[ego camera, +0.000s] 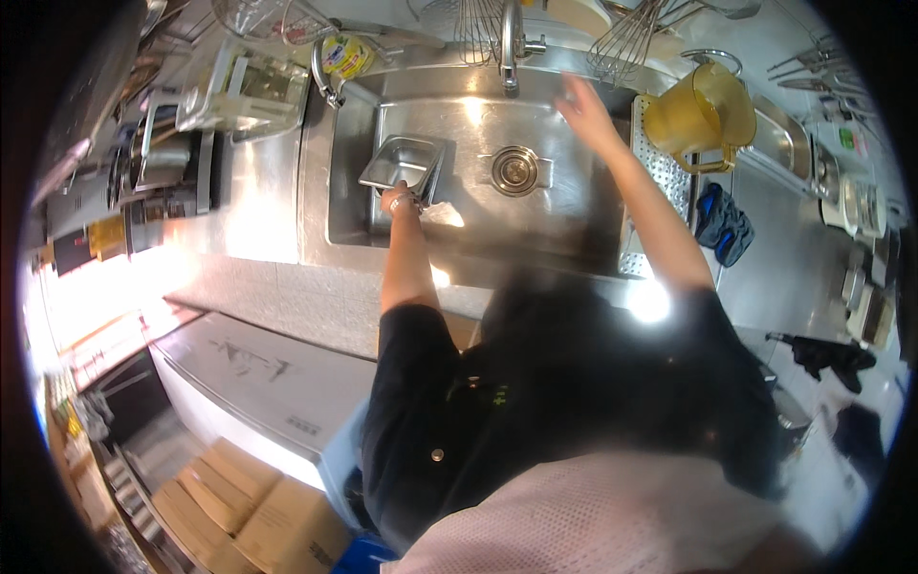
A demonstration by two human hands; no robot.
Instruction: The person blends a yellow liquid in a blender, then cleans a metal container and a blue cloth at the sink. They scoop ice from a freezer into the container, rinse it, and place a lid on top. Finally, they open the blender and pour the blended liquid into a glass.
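Note:
My left hand grips the near rim of a rectangular stainless steel pan at the left side of a large steel sink. Beside that hand lies something pale and crumpled, too unclear to name. My right hand is raised toward the back right of the basin, fingers apart and nothing visible in it. It is to the right of the faucet. The round drain shows between my hands.
A second faucet curves over the sink's back left corner. At right, a yellow plastic pitcher rests on a perforated steel tray, near a dark blue cloth item. Whisks hang behind; clear containers stand left.

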